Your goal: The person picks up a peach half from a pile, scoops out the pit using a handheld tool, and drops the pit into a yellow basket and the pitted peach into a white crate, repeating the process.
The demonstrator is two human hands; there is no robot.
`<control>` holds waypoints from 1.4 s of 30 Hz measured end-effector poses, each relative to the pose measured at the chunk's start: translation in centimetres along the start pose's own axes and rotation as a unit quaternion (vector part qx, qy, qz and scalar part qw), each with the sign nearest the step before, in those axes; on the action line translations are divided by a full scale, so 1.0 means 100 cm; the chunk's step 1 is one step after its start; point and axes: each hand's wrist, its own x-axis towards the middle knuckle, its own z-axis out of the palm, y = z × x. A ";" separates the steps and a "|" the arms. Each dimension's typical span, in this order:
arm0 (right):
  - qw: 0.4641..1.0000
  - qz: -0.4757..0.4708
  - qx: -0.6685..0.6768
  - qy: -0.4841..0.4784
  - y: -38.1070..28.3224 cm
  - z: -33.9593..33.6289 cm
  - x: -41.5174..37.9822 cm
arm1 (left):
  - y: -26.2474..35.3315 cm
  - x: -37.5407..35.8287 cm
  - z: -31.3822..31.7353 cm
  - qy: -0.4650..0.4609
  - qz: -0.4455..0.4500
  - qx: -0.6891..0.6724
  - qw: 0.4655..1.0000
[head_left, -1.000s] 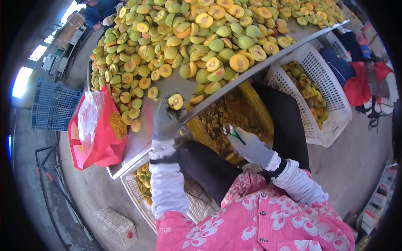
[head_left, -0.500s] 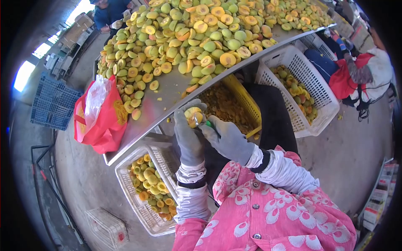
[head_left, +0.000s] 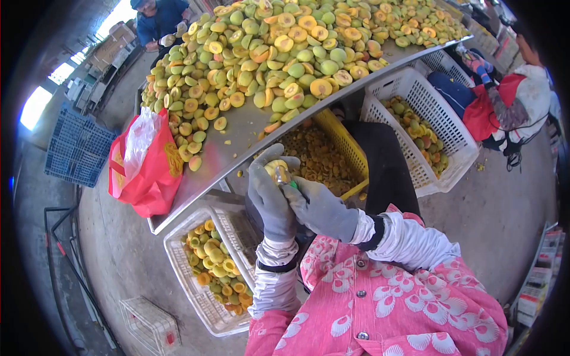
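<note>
My left hand (head_left: pixel 271 199), in a grey glove, is closed around a halved yellow-green fruit (head_left: pixel 276 169). My gloved right hand (head_left: pixel 323 209) grips a small tool with a green handle (head_left: pixel 293 184), and its metal end (head_left: pixel 282 174) touches the fruit's cut face. Both hands are close together, just off the near edge of a metal table (head_left: pixel 237 127) heaped with halved fruit (head_left: pixel 297 56). Below and beyond the hands, a yellow crate (head_left: pixel 341 139) holds small brown-orange pieces.
White crates of fruit stand at the lower left (head_left: pixel 196 302) and right (head_left: pixel 460 151). A red bag (head_left: pixel 148 190) rests on the table's left end. Blue crates (head_left: pixel 77 148) stand farther left. Co-workers sit at the upper left (head_left: pixel 155 26) and far right (head_left: pixel 507 110).
My left hand has closed further around the fruit and turned slightly. My right hand has moved a little down and closer to it, tool still held.
</note>
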 end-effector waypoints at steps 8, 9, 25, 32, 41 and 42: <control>0.999 -0.034 -0.029 0.002 0.037 0.006 0.016 | -0.009 0.003 -0.008 -0.007 -0.098 0.035 0.995; 0.999 -0.033 -0.027 0.004 0.025 0.002 0.015 | -0.009 0.004 -0.008 -0.009 -0.099 0.036 0.994; 0.931 0.236 0.228 -0.159 -0.007 -0.016 0.013 | -0.014 0.027 -0.013 -0.096 -0.219 -0.028 0.971; 0.829 0.288 0.394 -0.275 -0.001 -0.036 0.014 | -0.026 0.029 -0.014 -0.129 -0.151 0.019 0.980; 0.720 0.300 0.509 -0.364 0.022 -0.040 0.025 | -0.048 0.036 -0.022 -0.218 -0.251 -0.159 0.930; 0.691 0.318 0.538 -0.363 0.029 -0.040 0.025 | -0.052 0.039 -0.023 -0.217 -0.249 -0.160 0.930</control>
